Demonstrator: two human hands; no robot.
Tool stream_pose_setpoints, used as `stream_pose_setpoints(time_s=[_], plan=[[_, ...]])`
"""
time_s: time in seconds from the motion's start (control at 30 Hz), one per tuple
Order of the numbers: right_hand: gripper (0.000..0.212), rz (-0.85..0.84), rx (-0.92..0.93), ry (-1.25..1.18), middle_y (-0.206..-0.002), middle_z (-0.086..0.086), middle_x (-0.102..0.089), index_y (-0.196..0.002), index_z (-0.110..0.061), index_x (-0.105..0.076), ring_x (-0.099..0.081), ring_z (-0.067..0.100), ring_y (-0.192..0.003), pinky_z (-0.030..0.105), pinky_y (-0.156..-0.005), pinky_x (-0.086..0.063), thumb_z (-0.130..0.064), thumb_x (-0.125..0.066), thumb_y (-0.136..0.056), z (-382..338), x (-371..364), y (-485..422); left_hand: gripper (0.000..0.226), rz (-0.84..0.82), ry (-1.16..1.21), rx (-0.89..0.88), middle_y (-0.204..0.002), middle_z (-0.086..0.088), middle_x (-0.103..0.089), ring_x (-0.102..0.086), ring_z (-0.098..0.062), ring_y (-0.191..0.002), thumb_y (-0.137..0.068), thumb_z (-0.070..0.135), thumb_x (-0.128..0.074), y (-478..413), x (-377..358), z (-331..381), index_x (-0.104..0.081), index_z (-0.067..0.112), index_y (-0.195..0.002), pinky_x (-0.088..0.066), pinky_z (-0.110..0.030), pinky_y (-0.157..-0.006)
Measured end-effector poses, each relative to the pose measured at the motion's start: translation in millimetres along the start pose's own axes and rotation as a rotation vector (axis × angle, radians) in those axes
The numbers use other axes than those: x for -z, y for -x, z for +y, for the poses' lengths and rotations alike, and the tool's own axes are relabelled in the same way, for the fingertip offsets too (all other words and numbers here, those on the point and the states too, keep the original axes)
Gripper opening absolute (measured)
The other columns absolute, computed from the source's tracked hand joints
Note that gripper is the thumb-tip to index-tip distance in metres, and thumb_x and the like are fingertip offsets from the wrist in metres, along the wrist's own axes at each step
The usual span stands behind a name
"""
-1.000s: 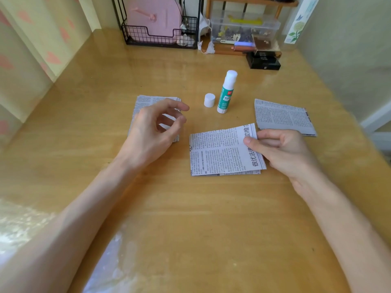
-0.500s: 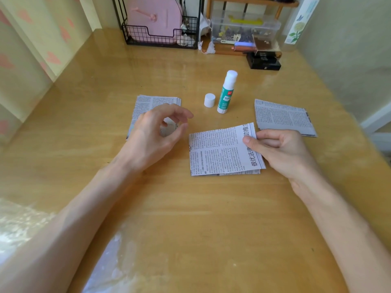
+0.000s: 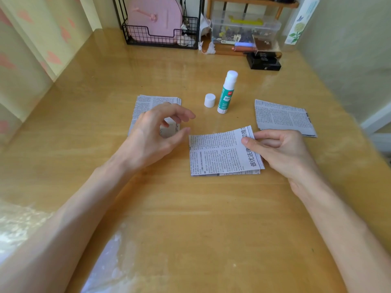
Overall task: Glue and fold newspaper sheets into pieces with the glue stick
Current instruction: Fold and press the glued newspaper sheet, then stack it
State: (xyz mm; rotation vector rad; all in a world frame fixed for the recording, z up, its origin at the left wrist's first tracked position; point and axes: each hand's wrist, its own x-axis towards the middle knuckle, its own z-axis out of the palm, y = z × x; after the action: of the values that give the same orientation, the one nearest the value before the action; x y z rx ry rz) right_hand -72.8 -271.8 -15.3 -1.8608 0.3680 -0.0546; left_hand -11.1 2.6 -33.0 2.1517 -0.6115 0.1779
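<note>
A folded newspaper piece (image 3: 220, 154) lies in the middle of the wooden table (image 3: 190, 218). My right hand (image 3: 277, 151) pinches its right edge, and the top flap is lifted a little. My left hand (image 3: 156, 134) hovers just left of the piece with loosely curled fingers and holds nothing. It partly covers a stack of folded newspaper (image 3: 148, 104) at the left. An uncapped glue stick (image 3: 226, 93) stands upright behind the piece, with its white cap (image 3: 209, 100) beside it. Another folded newspaper (image 3: 283, 117) lies at the right.
A black wire basket (image 3: 160, 40) with a pink item stands at the table's back. Beside it is a wooden shelf with a clear plastic box (image 3: 245, 28) and a black box (image 3: 264, 61). A wall borders the right side.
My left hand has drifted right from over the left stack toward the middle piece. My right hand keeps its pinch on the piece's right edge.
</note>
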Motion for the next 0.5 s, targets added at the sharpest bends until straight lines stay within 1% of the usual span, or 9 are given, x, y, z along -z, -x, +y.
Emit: stream_pose_setpoints(time_s=[0.07, 0.17, 0.27, 0.37, 0.5], plan=[[0.014, -0.002, 0.002, -0.003, -0.079, -0.006, -0.08, -0.089, -0.025, -0.076, -0.077, 0.003, -0.075, 0.008, -0.064, -0.052, -0.027, -0.089, -0.082, 0, 0, 1, 0.025, -0.066, -0.031, -0.029, -0.115, 0.015, -0.07, -0.061, -0.011, -0.114, -0.091, 0.03, -0.079, 0, -1, -2, -0.07, 0.036, -0.114, -0.048, -0.028, -0.094], [0.015, -0.004, 0.007, 0.001, -0.079, -0.004, -0.081, -0.092, -0.025, -0.077, -0.077, 0.005, -0.075, 0.009, -0.065, -0.052, -0.027, -0.089, -0.082, 0, 0, 1, 0.036, -0.185, -0.073, -0.082, -0.119, 0.017, -0.066, -0.056, -0.011, -0.121, -0.083, 0.052, -0.081, 1, -4, -1, -0.072, 0.037, -0.115, -0.045, -0.034, -0.104], [0.021, 0.004, 0.005, 0.026, -0.079, -0.005, -0.081, -0.097, -0.024, -0.077, -0.077, 0.003, -0.077, 0.011, -0.068, -0.052, -0.03, -0.089, -0.081, 2, 0, -1, 0.045, -0.256, -0.104, -0.147, -0.118, 0.017, -0.064, -0.055, -0.013, -0.12, -0.079, 0.068, -0.078, 3, -9, -1, -0.073, 0.038, -0.112, -0.045, -0.043, -0.105], [0.023, 0.015, 0.002, 0.046, -0.079, -0.007, -0.08, -0.099, -0.024, -0.077, -0.075, 0.0, -0.075, 0.011, -0.067, -0.05, -0.032, -0.09, -0.081, 4, -1, -2, 0.044, -0.264, -0.111, -0.176, -0.116, 0.018, -0.064, -0.055, -0.013, -0.119, -0.078, 0.071, -0.074, 4, -11, -1, -0.073, 0.04, -0.11, -0.044, -0.046, -0.106], [0.025, 0.022, 0.002, 0.046, -0.078, -0.007, -0.08, -0.1, -0.024, -0.076, -0.073, -0.003, -0.072, 0.004, -0.06, -0.046, -0.032, -0.09, -0.081, 6, -2, -3, 0.046, -0.267, -0.109, -0.176, -0.115, 0.018, -0.064, -0.054, -0.012, -0.118, -0.077, 0.072, -0.073, 3, -10, -3, -0.074, 0.04, -0.11, -0.044, -0.046, -0.106]])
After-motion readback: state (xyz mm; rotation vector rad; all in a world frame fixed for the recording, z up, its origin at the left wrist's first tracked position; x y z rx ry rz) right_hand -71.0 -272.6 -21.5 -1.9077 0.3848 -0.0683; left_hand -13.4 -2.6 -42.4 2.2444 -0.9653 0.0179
